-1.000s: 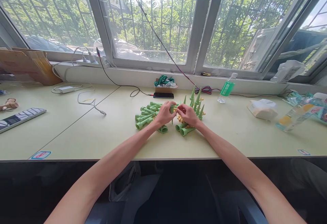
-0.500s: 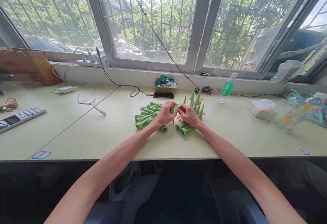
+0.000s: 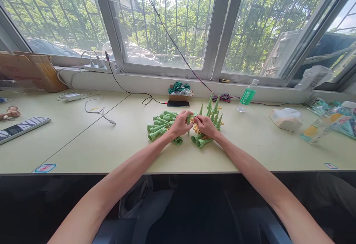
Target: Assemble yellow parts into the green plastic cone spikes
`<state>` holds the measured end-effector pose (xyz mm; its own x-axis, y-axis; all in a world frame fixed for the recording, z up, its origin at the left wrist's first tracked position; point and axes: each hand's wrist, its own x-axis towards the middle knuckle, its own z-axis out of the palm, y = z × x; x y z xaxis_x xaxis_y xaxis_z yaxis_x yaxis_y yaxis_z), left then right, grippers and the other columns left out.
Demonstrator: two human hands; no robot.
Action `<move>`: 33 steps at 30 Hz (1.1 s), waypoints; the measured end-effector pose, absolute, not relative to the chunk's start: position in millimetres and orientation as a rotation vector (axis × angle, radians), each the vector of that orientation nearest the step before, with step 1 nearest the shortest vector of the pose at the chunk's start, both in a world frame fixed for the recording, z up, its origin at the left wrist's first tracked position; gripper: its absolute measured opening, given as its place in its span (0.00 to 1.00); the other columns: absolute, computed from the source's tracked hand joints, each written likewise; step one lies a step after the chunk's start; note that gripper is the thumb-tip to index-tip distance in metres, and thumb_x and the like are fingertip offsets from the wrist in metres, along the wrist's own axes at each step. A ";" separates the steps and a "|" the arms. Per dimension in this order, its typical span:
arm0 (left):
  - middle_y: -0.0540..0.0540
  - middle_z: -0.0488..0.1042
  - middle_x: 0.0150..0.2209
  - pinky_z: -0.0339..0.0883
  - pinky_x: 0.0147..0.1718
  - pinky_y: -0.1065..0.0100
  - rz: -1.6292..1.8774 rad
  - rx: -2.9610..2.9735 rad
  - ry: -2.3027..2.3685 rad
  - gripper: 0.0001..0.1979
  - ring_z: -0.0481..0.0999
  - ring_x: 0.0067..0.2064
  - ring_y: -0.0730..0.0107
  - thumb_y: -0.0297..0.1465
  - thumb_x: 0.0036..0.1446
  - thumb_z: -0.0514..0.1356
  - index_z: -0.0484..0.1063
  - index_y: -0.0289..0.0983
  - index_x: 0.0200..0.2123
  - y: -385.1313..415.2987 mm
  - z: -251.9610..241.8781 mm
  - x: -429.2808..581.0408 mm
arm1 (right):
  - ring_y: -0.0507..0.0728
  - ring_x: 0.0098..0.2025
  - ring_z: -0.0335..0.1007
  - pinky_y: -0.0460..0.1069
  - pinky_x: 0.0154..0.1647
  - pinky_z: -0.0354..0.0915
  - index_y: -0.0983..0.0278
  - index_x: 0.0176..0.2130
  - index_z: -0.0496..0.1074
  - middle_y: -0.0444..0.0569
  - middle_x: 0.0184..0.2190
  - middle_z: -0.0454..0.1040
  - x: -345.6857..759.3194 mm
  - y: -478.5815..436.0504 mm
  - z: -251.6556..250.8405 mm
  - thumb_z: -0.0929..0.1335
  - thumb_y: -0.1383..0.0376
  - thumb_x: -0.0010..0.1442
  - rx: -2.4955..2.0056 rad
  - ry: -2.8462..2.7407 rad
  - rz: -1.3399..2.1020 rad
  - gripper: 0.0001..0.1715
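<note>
**Fine two-handed work above the table**

Head view. We see the left hand curled, its fingers closed about a green spike, which points tip down. The right hand meets it, thumb and finger pinched on what appears to be a small yellow piece, though the contact is partly hidden. We judge the step in hand to be fitting or adjusting this piece on the spike; the next move calls for a steady left hold and a small, controlled push or twist from the right. Green tubes lie to the left; upright spikes crowd the right, limiting the right wrist. The phone bounds the far side. The table's near edge passes beneath both forearms. Sideways, we find most room rightward, before the tissue pack.
</note>
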<state>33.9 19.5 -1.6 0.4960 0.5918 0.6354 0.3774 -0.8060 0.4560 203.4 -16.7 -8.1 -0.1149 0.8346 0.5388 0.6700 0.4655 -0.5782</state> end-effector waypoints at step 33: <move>0.45 0.70 0.43 0.67 0.34 0.66 1.176 2.487 0.782 0.18 0.67 0.29 0.73 0.27 0.51 0.60 0.68 0.37 0.47 20.3 -0.3 32.5 | 0.52 0.25 0.60 0.47 0.29 0.57 0.63 0.31 0.66 0.43 0.23 0.68 205.6 -12.0 -12.1 0.61 0.56 0.62 -1.253 -1.810 0.295 0.14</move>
